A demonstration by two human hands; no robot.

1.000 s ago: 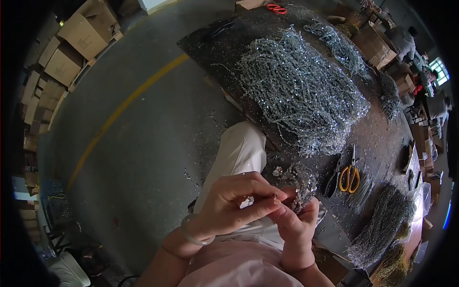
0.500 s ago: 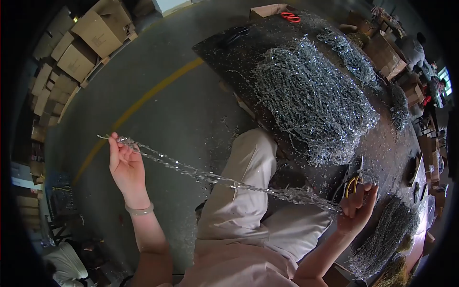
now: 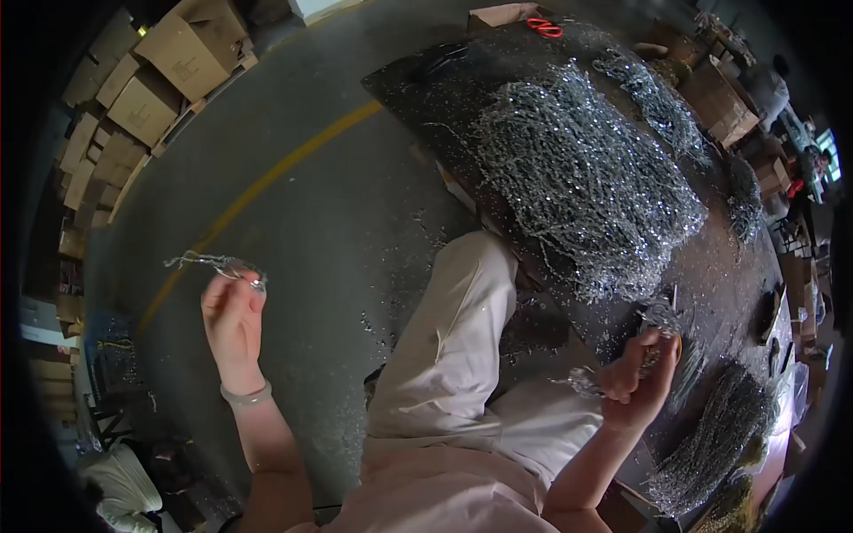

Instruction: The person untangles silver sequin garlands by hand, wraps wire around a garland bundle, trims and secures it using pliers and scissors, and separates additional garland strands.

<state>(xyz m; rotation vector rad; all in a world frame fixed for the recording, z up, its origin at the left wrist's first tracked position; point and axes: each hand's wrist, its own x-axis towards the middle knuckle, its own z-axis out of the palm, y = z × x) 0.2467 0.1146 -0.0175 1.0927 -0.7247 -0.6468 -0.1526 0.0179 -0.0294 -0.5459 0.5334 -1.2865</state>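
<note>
My left hand [image 3: 235, 311], with a bangle at the wrist, is raised over the floor. Its fingers pinch a short silver tinsel strand [image 3: 209, 259], whose loose ends point left. Near the table edge, my right hand [image 3: 638, 377] is closed around a crumpled piece of silver tinsel [image 3: 582, 382] that sticks out on both sides of the fingers. Behind that hand, a yellow-handled cutting tool [image 3: 679, 346] is mostly hidden. Beyond it a large heap of silver tinsel strands [image 3: 591, 178] covers much of the dark table [image 3: 413, 84].
Red-handled scissors [image 3: 544, 27] lie at the table's far end. More tinsel bundles [image 3: 715, 435] sit at the right. Cardboard boxes [image 3: 187, 58] are stacked at the left, beyond a yellow floor line [image 3: 293, 160]. Other people are partly visible at the edges.
The long tinsel strand stretched between my hands is no longer seen there. Each hand now has a separate piece. My right hand has shifted slightly left and up, covering the yellow-handled tool.
</note>
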